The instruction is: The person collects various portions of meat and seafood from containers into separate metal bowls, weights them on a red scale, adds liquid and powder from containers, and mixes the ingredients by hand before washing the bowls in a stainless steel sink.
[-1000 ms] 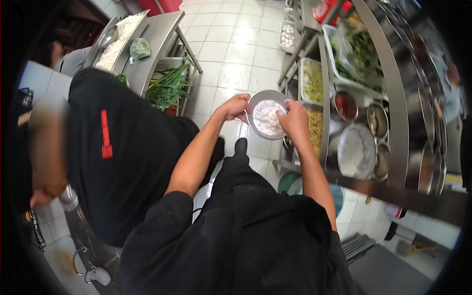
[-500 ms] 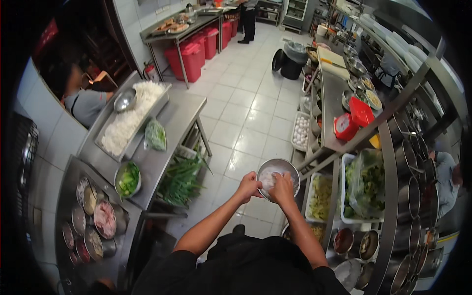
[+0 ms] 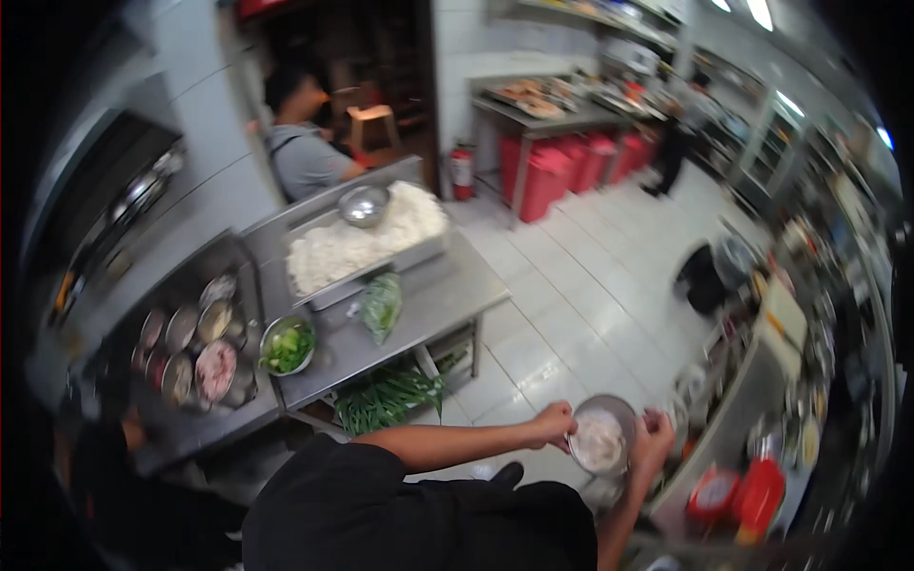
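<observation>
A round metal bowl (image 3: 621, 407) with a wet, whitish mass (image 3: 597, 442) in it is held out over the floor in front of me. My left hand (image 3: 552, 425) grips its left rim, thumb and fingers closed on the edge. At the right rim, my right hand (image 3: 653, 440) is closed against the bowl with bent fingers. Motion blur softens both hands. What the whitish food is I cannot make out.
On the steel table to the left stand a tray of white rice-like grains (image 3: 314, 257), a bag of greens (image 3: 381, 309) and a bowl of cut greens (image 3: 288, 344). Metal pots (image 3: 217, 369) sit beyond. A red scale (image 3: 714, 495) is at right. Other people (image 3: 309, 157) stand nearby.
My view and body have swung left toward the steel table. My right hand has come out of the whitish mass to the bowl's right rim. The left hand keeps its grip.
</observation>
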`<state>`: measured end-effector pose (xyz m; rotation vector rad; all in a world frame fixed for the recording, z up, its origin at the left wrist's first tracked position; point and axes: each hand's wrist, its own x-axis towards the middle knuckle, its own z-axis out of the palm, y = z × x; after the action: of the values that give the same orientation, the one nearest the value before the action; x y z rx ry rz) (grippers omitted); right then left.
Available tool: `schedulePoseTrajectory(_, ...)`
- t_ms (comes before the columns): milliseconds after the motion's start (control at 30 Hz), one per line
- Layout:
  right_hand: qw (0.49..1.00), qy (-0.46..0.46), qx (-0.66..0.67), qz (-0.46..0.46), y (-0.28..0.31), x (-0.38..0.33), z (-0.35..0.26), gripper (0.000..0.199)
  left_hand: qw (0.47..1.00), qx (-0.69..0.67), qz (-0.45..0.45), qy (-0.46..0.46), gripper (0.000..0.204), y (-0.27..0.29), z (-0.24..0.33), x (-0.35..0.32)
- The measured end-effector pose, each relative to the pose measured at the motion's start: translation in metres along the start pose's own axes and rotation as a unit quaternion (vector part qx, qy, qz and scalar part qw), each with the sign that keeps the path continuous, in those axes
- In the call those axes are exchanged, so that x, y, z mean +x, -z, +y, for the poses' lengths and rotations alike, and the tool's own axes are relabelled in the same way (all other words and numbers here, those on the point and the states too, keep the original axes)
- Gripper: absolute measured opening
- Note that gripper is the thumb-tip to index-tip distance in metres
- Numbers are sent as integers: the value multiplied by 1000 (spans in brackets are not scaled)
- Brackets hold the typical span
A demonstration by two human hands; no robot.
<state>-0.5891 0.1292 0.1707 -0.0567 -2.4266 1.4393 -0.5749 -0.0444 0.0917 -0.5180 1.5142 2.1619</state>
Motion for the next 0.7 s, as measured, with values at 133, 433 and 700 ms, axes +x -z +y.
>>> schedulePoseTrajectory(133, 995, 36, 55, -69, -49, 84, -6, 20, 995, 17, 83, -49, 25, 6, 40, 31)
schedulePoseTrajectory(433, 939, 153, 134, -278, -167, 259, -3, 16, 968, -5, 218, -121, 24, 19, 140, 130)
schedulePoseTrajectory(700, 972, 7, 142, -185, -143, 409, 4, 21, 983, 36, 136, -114, 20, 17, 243, 291)
